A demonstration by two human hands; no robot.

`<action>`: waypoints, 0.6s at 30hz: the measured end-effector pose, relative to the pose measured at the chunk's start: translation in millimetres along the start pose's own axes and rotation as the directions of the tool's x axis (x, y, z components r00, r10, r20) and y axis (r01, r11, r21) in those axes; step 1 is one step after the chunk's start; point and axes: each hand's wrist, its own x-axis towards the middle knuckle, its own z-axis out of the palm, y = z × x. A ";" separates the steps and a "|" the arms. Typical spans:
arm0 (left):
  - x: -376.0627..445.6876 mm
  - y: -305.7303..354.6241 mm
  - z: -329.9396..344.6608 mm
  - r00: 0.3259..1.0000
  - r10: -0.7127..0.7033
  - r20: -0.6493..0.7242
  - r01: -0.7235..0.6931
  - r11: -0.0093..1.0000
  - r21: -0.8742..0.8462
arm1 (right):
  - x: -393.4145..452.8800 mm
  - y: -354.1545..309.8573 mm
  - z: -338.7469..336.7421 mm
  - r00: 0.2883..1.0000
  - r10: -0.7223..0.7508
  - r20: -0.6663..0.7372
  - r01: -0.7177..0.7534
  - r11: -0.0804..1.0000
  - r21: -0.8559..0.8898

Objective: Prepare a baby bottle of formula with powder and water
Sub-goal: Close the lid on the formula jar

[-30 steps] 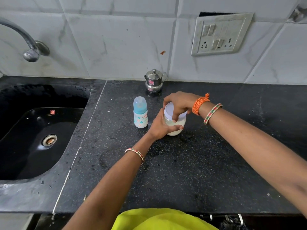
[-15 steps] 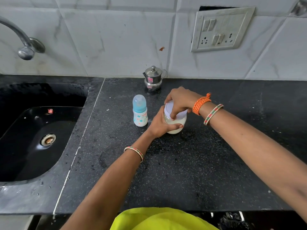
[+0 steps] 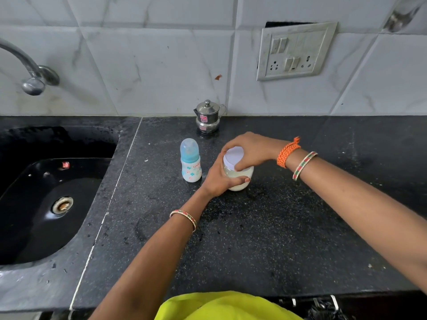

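Opening the powder jar. The jar (image 3: 240,179), a small clear container partly filled with pale powder, stands on the black counter (image 3: 277,227), just right of the capped baby bottle (image 3: 190,160). The left hand (image 3: 217,179) wraps the jar's body from the near left side, thumb lying across its front. The right hand (image 3: 248,150) arches over the top, its fingertips curled around the rim of the white lid (image 3: 234,155); whether the lid is already loosened cannot be told. The bottle stands upright with its blue cap on, touched by neither hand. A small steel pot (image 3: 208,116) stands at the back, against the tiled wall, and the sink (image 3: 57,144) lies well to the left. The jar looks rigid and smooth-walled, probably light given its size and fill, so it is likely to spin on the counter unless its body is held firmly. The best hold is low around the body with one hand and on the lid's edge with the other. The bottle, narrow and light, would tip easily if knocked.
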 end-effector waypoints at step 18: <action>-9.4 -3.0 0.4 1.000 -0.015 -0.012 0.014 0.999 -0.035 | 9.2 14.4 50.9 0.925 -0.203 -0.321 0.062 0.914 -0.400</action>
